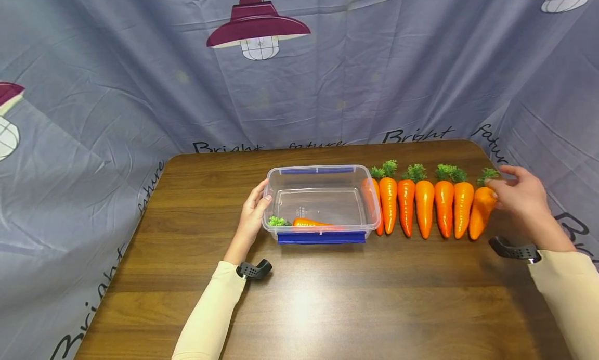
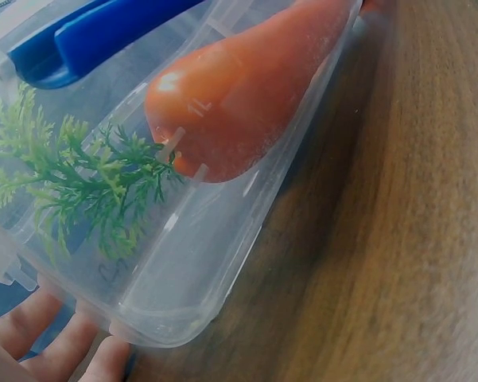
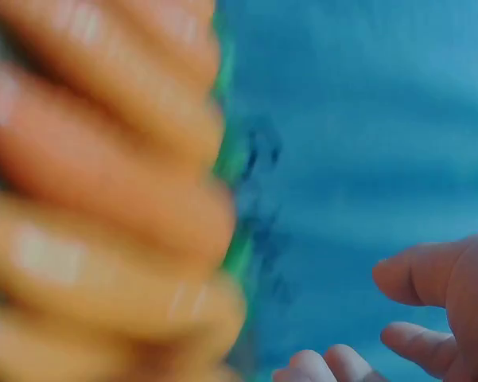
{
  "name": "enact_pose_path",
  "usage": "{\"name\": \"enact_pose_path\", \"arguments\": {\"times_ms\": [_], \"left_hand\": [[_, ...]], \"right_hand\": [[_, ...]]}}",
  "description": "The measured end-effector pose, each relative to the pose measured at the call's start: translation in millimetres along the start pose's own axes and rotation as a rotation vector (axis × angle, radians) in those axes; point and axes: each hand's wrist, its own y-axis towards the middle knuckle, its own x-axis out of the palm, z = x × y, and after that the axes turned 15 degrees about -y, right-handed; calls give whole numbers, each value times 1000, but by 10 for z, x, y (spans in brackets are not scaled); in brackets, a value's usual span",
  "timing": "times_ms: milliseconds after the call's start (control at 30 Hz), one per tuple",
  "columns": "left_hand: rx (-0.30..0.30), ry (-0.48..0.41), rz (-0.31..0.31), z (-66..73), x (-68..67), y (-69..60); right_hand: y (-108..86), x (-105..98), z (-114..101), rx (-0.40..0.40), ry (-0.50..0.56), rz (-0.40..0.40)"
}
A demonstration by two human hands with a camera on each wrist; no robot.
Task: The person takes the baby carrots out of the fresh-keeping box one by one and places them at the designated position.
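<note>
In the head view a clear plastic container [image 1: 323, 198] with blue clips stands near the table's middle. One carrot [image 1: 311, 222] with green leaves lies inside along the near wall; the left wrist view shows this carrot [image 2: 231, 95] through the plastic. My left hand [image 1: 252, 209] holds the container's left side, fingers against its outer corner. Beside the rightmost carrot [image 1: 482, 211], at its leafy top, is my right hand [image 1: 521, 193]. Thumb and fingers of that hand [image 3: 429, 310] are spread apart in the right wrist view, with nothing between them.
Right of the container several more carrots [image 1: 424, 209] lie side by side in a row, leaves toward the back. The leftmost touches or nearly touches the container wall. A brown wooden table [image 1: 299, 297] carries everything. Printed grey-blue curtains [image 1: 327, 89] hang behind and at both sides.
</note>
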Motion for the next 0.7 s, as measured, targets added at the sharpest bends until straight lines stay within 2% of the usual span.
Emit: {"name": "enact_pose_path", "arguments": {"times_ms": [167,433,567,700], "left_hand": [[6,11,6,16,-14,-3],[16,4,0,-5,-7,-9],[6,-2,2,-5,-10,-8],[-9,6,-1,-6,0,-7]], "right_hand": [[-111,89,-715,-213,-35,-7],[-223,396,-1712,-452,-6,-214],[-320,647,-2101,-570,-34,-294],[-405,941,-2365,-661,-66,-389]]}}
